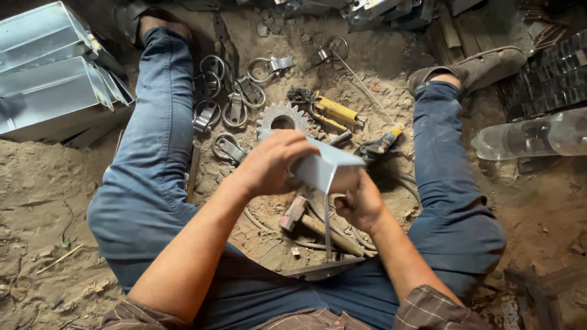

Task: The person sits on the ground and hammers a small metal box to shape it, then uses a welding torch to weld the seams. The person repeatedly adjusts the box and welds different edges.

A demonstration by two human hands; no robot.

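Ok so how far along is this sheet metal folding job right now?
Done, it seems: folded sheet-metal boxes are stacked beside the left leg. In hand: the left hand and right hand grip a bent sheet-metal piece above a hammer. Left: this piece looks only partly folded; ring clamps lie loose on the ground.

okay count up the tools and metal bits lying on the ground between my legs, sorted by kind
Ring clamps: 7 visible, some overlapping
Gear wheel: 1
Hammer: 1
Yellow-handled tools: 2
Total: 11
Not counted: the folded metal sheet, held off the ground by the left hand and right hand.
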